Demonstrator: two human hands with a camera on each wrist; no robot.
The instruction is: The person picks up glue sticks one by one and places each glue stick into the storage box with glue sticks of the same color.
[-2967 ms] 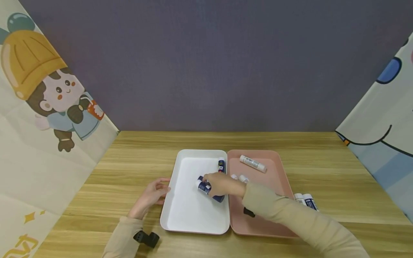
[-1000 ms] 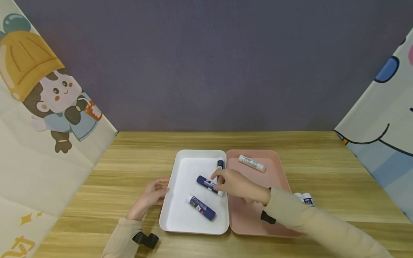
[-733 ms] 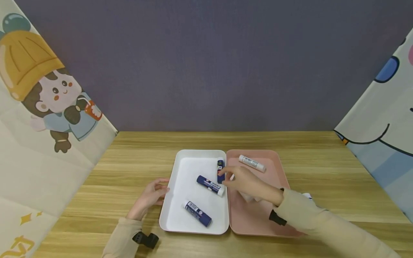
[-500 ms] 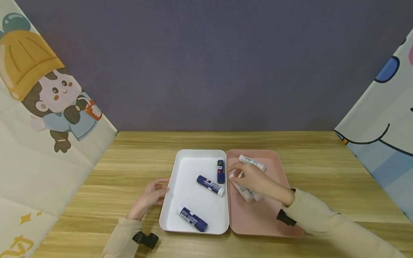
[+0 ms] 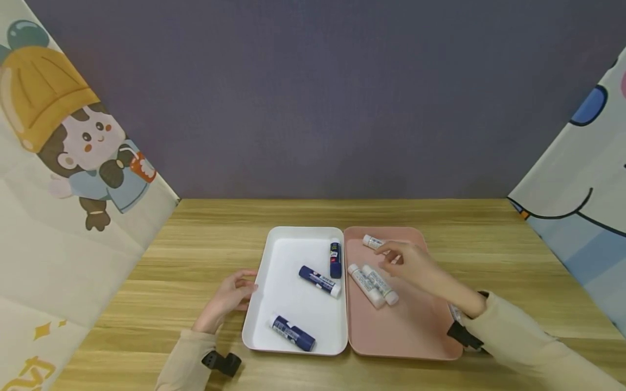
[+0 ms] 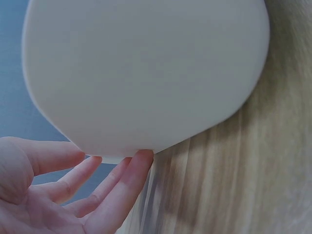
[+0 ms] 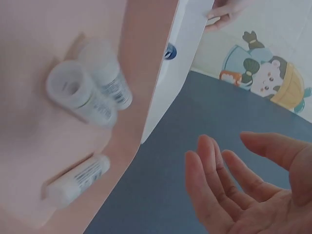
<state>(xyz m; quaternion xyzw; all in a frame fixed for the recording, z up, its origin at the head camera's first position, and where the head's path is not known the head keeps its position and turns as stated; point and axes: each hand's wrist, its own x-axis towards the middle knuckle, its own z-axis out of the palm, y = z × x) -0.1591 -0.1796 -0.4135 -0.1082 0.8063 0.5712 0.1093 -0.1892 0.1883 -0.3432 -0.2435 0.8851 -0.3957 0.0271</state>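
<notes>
My left hand [image 5: 230, 296] rests with its fingertips against the left side of the white tray [image 5: 259, 326]; the left wrist view shows fingers [image 6: 119, 195] extended against its wall. Three blue glue sticks with white caps lie apart in that tray: one at the back right [image 5: 335, 260], one mid-tray [image 5: 319, 281], one near the front [image 5: 293, 334]. Above the pink tray [image 5: 406, 339] my right hand [image 5: 411, 263] hovers, holding nothing. Beneath and around it are three white glue sticks: two side by side [image 5: 365, 286] [image 5: 381, 285], and one [image 5: 373, 242] partly hidden by the fingers.
The trays stand edge to edge on a wooden table [image 5: 205, 239]. Right of the pink tray, a glue stick [image 5: 455, 313] is mostly hidden behind my right wrist. A dark panel [image 5: 313, 108] rises behind the table, with printed cloths at both sides.
My right hand has let go of a blue glue stick in the white tray and moved right, over the pink tray. That stick has rolled toward the tray's front. My left hand stays put.
</notes>
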